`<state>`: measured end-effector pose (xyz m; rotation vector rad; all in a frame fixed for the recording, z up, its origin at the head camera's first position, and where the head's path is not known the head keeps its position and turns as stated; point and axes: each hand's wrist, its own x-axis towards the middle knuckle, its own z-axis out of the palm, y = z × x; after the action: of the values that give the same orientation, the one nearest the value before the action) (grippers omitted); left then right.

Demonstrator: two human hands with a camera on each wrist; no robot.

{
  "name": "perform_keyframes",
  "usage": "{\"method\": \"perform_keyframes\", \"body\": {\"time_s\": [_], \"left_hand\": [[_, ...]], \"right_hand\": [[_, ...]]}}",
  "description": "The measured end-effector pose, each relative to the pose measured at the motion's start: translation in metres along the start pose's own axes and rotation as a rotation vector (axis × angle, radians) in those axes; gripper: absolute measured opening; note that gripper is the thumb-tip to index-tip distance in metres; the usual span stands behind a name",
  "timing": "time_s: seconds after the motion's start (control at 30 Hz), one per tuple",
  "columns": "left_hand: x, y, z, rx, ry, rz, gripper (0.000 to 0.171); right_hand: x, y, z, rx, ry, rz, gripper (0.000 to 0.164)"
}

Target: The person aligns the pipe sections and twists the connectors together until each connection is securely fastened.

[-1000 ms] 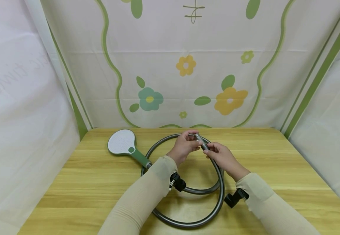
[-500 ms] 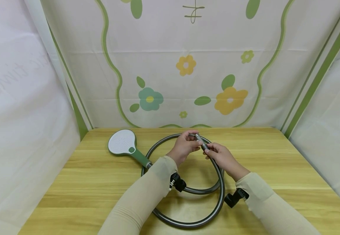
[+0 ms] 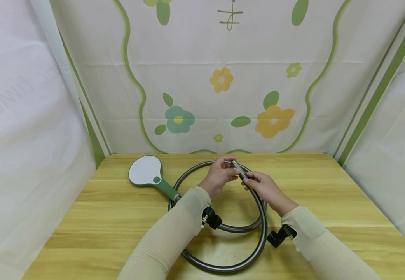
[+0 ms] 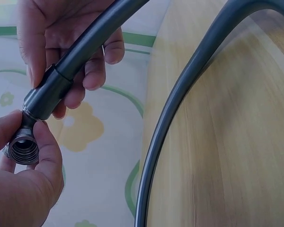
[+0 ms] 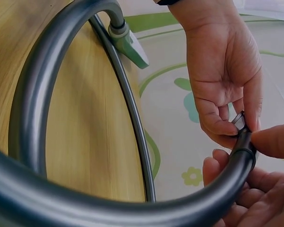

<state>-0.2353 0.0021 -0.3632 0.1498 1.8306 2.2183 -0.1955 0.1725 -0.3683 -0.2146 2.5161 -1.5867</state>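
A dark grey shower hose (image 3: 263,221) lies in loops on the table, one end raised between both hands. My left hand (image 3: 218,175) pinches the threaded metal nut (image 4: 23,149) at that end between thumb and fingers; its open mouth shows in the left wrist view. Just behind the nut, my right hand (image 3: 265,188) grips the hose around its dark end sleeve (image 4: 48,92), thumb on one side and fingers curled beneath. To the left rests a green shower head (image 3: 167,188) with a white spray face, attached to the hose's other end.
The wooden table (image 3: 328,194) ends at a white curtain (image 3: 195,85) printed with flowers, with more white cloth on both sides. A black wrist camera (image 3: 212,217) sits inside the hose loop in the head view; another black camera (image 3: 277,236) is right of it.
The head view has tilted up very slightly. Both hands keep their places and their holds on the nut and the hose.
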Motion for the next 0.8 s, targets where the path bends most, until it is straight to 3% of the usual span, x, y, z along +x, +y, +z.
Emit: {"method": "perform_keyframes", "body": {"time_s": [0.47,0.8], "left_hand": [[-0.0018,-0.0014,-0.0014,0.001,-0.004,0.006,0.042],[-0.0007,-0.0013,-0.0006,-0.006,-0.008,0.013,0.042]], "right_hand": [[-0.0024,0.0018,0.0028,-0.043,0.074,-0.044,0.051],[-0.0016,0.0040,0.0035,-0.075,0.107,-0.066,0.047]]}}
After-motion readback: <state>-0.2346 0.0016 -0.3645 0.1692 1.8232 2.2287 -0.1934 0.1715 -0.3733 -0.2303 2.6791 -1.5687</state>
